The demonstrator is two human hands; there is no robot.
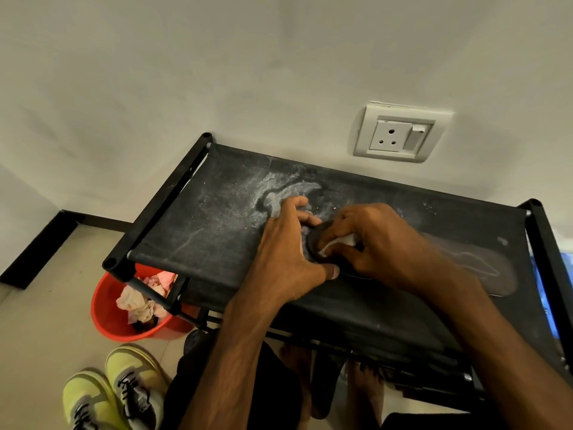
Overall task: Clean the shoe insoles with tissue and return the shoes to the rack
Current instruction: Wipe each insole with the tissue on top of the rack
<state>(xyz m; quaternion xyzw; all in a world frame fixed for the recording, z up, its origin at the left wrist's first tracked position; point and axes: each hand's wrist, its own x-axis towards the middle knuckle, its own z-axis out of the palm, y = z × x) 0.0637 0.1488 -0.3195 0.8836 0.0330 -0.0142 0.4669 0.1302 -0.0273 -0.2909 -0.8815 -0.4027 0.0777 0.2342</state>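
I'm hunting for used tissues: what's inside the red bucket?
Crumpled pink and whitish wads lie in the red bucket; the rack covers part of its opening, and the bottom beneath the wads is hidden.

Bare forearms (235, 352), bare feet (367, 386), and a black garment (273, 392) over the legs.
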